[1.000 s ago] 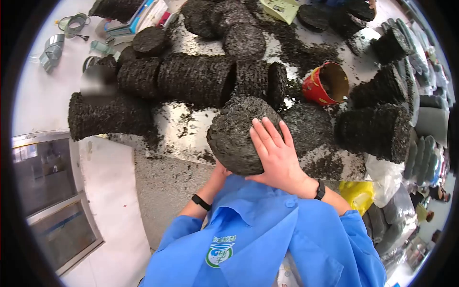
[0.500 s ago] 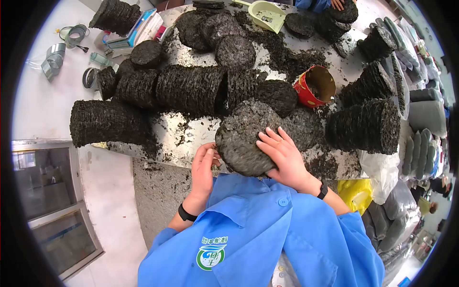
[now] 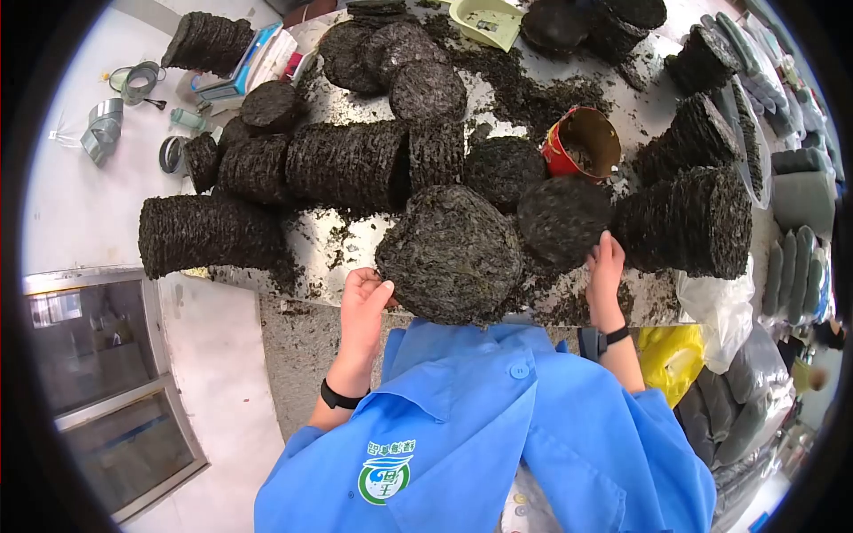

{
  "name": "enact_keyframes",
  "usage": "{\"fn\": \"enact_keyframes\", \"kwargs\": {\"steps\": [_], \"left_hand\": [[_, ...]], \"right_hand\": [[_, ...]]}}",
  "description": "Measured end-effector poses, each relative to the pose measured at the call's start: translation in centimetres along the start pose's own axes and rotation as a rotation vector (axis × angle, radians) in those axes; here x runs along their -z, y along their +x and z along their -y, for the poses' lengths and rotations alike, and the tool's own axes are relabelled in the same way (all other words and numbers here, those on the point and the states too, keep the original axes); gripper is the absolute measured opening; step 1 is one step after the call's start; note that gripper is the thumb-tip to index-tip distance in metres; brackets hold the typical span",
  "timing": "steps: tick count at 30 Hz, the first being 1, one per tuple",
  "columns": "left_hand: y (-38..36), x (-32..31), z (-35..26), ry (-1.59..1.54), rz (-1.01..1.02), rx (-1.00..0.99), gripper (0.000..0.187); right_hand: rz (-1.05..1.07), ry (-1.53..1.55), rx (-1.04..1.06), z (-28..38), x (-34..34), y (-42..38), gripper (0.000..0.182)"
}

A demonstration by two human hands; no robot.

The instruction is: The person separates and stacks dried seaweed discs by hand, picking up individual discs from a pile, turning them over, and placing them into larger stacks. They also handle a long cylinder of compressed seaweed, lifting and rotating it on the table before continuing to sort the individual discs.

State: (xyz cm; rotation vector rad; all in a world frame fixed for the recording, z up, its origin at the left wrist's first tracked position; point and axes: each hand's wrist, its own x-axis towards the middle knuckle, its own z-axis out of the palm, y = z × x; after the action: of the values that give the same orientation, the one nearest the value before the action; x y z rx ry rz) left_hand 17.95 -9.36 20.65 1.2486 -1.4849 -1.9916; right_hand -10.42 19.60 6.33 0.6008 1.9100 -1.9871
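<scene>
A large, round, dark seaweed-like cake (image 3: 451, 256) lies at the table's near edge. My left hand (image 3: 365, 298) pinches its left rim between thumb and fingers. To the right, my right hand (image 3: 606, 266) has its fingers together on the lower right rim of a smaller, slightly blurred dark disc (image 3: 565, 222). That disc is beside the large cake, in front of a red tub (image 3: 582, 144). Another round cake (image 3: 506, 173) sits behind the two.
Rows of stacked discs (image 3: 348, 166) lie across the table, with more stacks at left (image 3: 209, 235) and right (image 3: 689, 222). A pale green dustpan (image 3: 487, 22) is at the back. Dark crumbs cover parts of the tabletop (image 3: 333, 240). Yellow and clear bags hang near the right front edge.
My right hand has left the top of the large cake and moved right to the smaller disc. The large cake now lies flatter, with my left hand still at its left rim.
</scene>
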Motion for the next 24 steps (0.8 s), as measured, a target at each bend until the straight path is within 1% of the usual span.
{"fn": "enact_keyframes", "kwargs": {"steps": [2, 3, 4, 5, 6, 7, 8, 9, 11, 12, 13, 15, 16, 18, 19, 20, 22, 23, 24], "left_hand": [[0.1, 0.3, -0.1, -0.030, 0.010, 0.019, 0.021], [-0.4, -0.4, -0.6, -0.053, -0.017, 0.000, 0.020], [-0.7, -0.8, -0.9, -0.073, -0.036, -0.019, 0.018], [-0.6, -0.8, -0.6, -0.103, -0.090, 0.029, 0.021], [-0.3, -0.6, -0.3, -0.098, -0.083, 0.030, 0.021], [-0.1, -0.3, 0.0, -0.224, -0.006, 0.033, 0.024], [0.0, 0.0, 0.1, -0.350, 0.071, 0.037, 0.028], [-0.1, -0.3, 0.1, -0.351, 0.076, 0.036, 0.028], [-0.3, -1.7, 0.3, -0.416, 0.144, -0.056, 0.037], [-0.4, -2.0, 0.1, -0.422, 0.148, -0.055, 0.037], [-0.6, -2.2, -0.2, -0.507, 0.241, -0.061, 0.041], [-0.6, -2.3, 0.0, -0.671, 0.415, -0.054, 0.056], [-0.5, -2.3, 0.6, -0.680, 0.423, -0.055, 0.056], [-0.4, -2.5, 2.0, -0.586, 0.409, -0.079, 0.060], [0.1, -2.5, 2.5, -0.625, 0.490, -0.099, 0.064], [0.2, -2.5, 3.0, -0.626, 0.493, -0.093, 0.064], [0.2, -3.3, 3.1, -0.717, 0.520, -0.084, 0.067], [0.2, -3.6, 3.3, -0.724, 0.473, -0.061, 0.067], [0.0, -3.7, 3.4, -0.726, 0.476, -0.062, 0.067]], "right_hand": [[0.012, -0.516, 0.706, 1.0, -0.9, -3.3, 0.054], [0.245, -0.447, 0.780, 3.8, -2.6, -6.9, 0.053], [0.466, -0.586, 0.869, 6.4, -4.3, -10.2, 0.053], [0.712, -0.640, 1.054, 8.1, -6.2, -12.5, 0.059], [0.943, -0.762, 1.148, 9.5, -8.1, -14.2, 0.078], [1.013, -0.897, 1.167, 9.7, -9.4, -16.1, 0.097], [1.042, -0.963, 1.118, 8.9, -10.2, -17.0, 0.106], [0.999, -0.983, 1.141, 7.9, -10.5, -17.2, 0.107], [0.951, -1.012, 1.170, 7.6, -10.8, -17.2, 0.108], [0.963, -0.931, 1.140, 7.7, -10.7, -17.1, 0.111], [0.972, -0.852, 1.105, 7.8, -10.6, -17.2, 0.113], [0.944, -0.854, 1.081, 8.1, -10.7, -18.2, 0.115], [0.924, -0.844, 1.065, 8.4, -11.0, -18.5, 0.116], [0.885, -0.888, 1.048, 8.4, -11.5, -19.3, 0.115], [0.847, -0.922, 1.022, 8.3, -11.7, -19.7, 0.114], [0.842, -0.926, 1.017, 8.3, -11.7, -20.0, 0.114], [0.823, -0.916, 1.007, 8.5, -11.7, -20.0, 0.108], [0.820, -0.918, 1.008, 8.6, -11.5, -19.9, 0.108], [0.843, -0.892, 0.979, 8.7, -11.4, -19.8, 0.104]]}}
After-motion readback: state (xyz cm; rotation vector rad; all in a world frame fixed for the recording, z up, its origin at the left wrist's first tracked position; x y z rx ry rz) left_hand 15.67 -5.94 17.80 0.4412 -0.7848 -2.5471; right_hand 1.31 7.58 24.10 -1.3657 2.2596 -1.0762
